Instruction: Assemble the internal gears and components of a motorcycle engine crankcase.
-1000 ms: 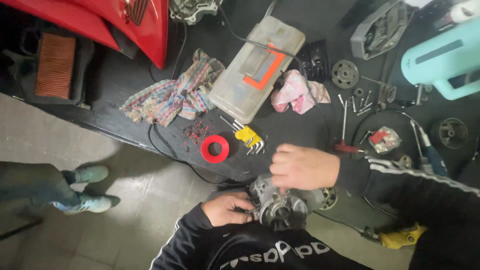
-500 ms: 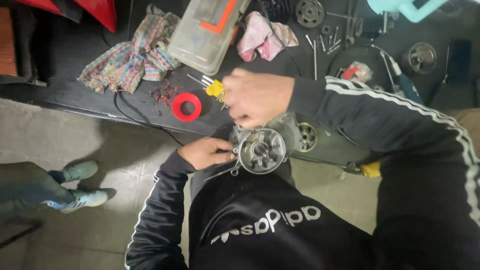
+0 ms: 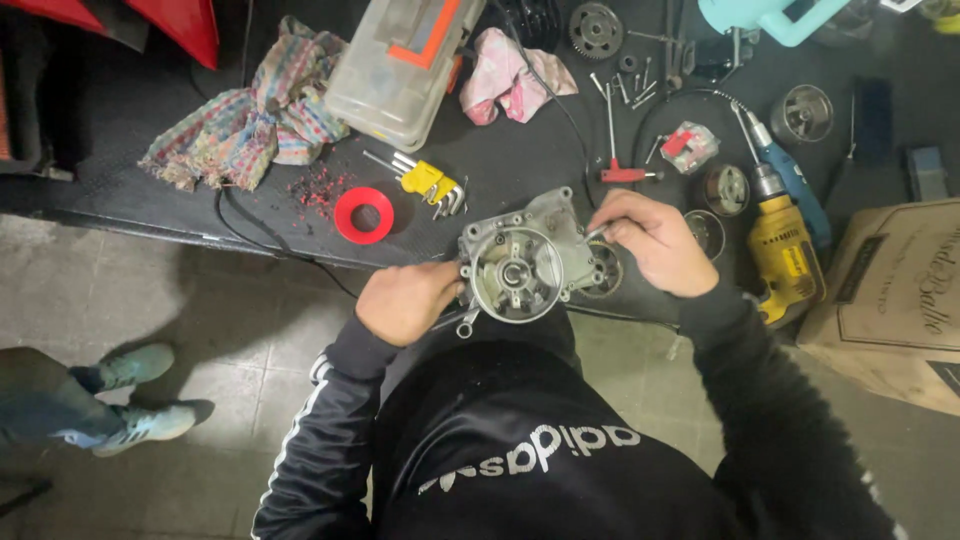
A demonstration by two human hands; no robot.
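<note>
While both hands worked at the edge of the dark bench [image 3: 150, 215], the metal casing [image 3: 525, 262] sat between them, just in front of the person's chest. It was grey, with a big round hollow facing up and a small hole in the middle.

The left hand [image 3: 405, 302] gripped the casing's left side. Its fingers were curled in tight, pressed on the rim, and a small spanner [image 3: 466, 322] poked out just under them. I could not tell if the hand held the spanner or only lay on it.

The right hand [image 3: 655, 240] was at the casing's right side. Its fingers [image 3: 622, 222] were pinched close together around a thin metal thing that touched the casing. That thing was too small to name.

A red ring [image 3: 363, 215] lay on the bench near the left hand, with tiny red bits beside it. A yellow key set [image 3: 430, 183] lay just past the ring. Farther back were a striped rag [image 3: 240, 125], a clear box [image 3: 405, 60] and a pink rag [image 3: 510, 80]. A yellow drill [image 3: 785, 255] lay close to the right hand, and a cardboard box [image 3: 895, 290] stood beside that. A red T-handle tool [image 3: 620, 170] lay above the casing. Another person's shoes [image 3: 135, 395] were on the floor at the left, well apart from the hands.
</note>
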